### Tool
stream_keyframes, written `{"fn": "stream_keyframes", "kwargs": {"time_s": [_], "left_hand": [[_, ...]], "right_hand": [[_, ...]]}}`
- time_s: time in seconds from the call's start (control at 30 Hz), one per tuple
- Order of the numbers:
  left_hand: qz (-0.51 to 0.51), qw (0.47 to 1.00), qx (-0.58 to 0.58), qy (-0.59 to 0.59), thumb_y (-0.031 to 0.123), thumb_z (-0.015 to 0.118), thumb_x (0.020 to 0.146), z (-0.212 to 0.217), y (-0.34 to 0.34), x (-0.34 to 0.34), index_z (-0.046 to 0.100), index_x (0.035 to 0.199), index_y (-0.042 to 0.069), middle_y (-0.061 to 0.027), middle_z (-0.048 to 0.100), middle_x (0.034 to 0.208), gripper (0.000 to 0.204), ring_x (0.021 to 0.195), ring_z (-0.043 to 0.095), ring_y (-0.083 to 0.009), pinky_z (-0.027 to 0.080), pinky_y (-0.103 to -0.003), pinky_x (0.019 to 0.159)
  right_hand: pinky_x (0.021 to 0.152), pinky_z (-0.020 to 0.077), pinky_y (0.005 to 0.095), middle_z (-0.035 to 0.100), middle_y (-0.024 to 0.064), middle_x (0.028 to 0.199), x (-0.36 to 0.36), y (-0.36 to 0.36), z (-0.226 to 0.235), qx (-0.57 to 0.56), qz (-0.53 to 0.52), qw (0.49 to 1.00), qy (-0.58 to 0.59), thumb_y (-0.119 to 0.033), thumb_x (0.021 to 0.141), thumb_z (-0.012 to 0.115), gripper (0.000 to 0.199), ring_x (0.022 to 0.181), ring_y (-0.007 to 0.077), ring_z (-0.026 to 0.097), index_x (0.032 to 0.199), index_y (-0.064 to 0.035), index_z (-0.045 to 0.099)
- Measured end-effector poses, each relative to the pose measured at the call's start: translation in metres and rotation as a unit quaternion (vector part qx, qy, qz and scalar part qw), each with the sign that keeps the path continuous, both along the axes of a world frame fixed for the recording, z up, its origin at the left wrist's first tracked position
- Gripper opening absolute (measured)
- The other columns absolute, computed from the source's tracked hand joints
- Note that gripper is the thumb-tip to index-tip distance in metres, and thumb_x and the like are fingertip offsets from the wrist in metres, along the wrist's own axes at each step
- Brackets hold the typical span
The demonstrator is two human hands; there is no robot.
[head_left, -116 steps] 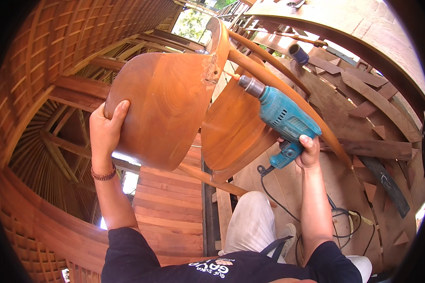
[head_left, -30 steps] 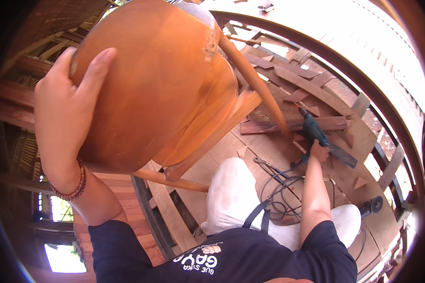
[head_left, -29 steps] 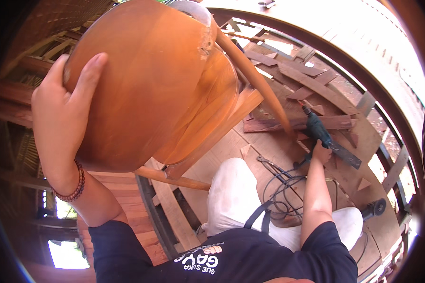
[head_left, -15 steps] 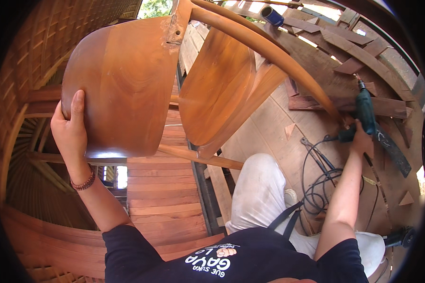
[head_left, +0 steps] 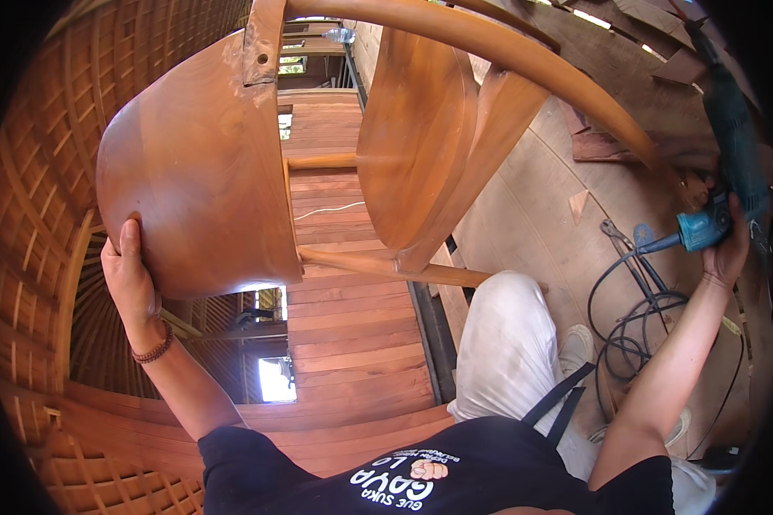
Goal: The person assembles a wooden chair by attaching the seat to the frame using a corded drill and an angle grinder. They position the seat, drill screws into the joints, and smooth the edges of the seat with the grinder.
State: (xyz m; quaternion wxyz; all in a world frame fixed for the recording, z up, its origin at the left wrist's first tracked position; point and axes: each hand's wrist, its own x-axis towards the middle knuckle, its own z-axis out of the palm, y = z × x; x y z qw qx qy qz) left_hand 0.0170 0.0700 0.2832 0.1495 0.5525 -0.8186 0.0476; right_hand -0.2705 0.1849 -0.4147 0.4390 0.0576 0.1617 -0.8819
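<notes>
Left hand (head_left: 132, 279): fingers pinching wooden panel (head_left: 199, 167) at edge. Right hand (head_left: 727, 249): fingers apparently round teal drill (head_left: 737, 142) handle; dim there.

We wear a black short-sleeved T-shirt (head_left: 498, 455) with white lettering (head_left: 397, 487) and a printed fist (head_left: 428, 469), smudged off-white trousers (head_left: 502, 352), a pale shoe (head_left: 578, 348) and dark straps (head_left: 559, 396) near the waist. A reddish-brown beaded bracelet (head_left: 154, 345) circles our left wrist (head_left: 149, 329).

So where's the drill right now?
In the head view, the teal drill is at the far right, near the upper edge, held in the right hand, just right of the chair's curved wooden rail.
</notes>
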Motion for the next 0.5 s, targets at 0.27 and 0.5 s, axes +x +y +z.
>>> {"fn": "stream_keyframes", "kwargs": {"time_s": [0.27, 0.5], "left_hand": [[0.0, 0.999, 0.008, 0.046, 0.029, 0.06, 0.099, -0.014, 0.0, 0.004, 0.061, 0.116, -0.007, -0.009, 0.067, 0.11, 0.039, 0.097, 0.062, -0.0144, 0.049, -0.03, 0.089], [0.011, 0.998, -0.02, 0.053, 0.027, 0.062, 0.098, -0.008, -0.002, 0.002, 0.059, 0.117, -0.006, -0.0096, 0.067, 0.112, 0.039, 0.098, 0.062, -0.0154, 0.049, -0.031, 0.09]], "right_hand": [[0.075, 0.0591, 0.0383, 0.066, 0.0217, 0.101, 0.056, -0.042, 0.149, -0.07, 0.111, 0.982, 0.136, -0.021, 0.084, 0.064, 0.049, 0.088, 0.028, 0.069, 0.12, 0.0111, 0.054], [0.065, 0.058, 0.0319, 0.067, 0.0184, 0.094, 0.101, -0.063, 0.189, -0.201, 0.17, 0.963, 0.051, -0.018, 0.081, 0.069, 0.045, 0.079, 0.0223, 0.069, 0.116, 0.0079, 0.056]]}}
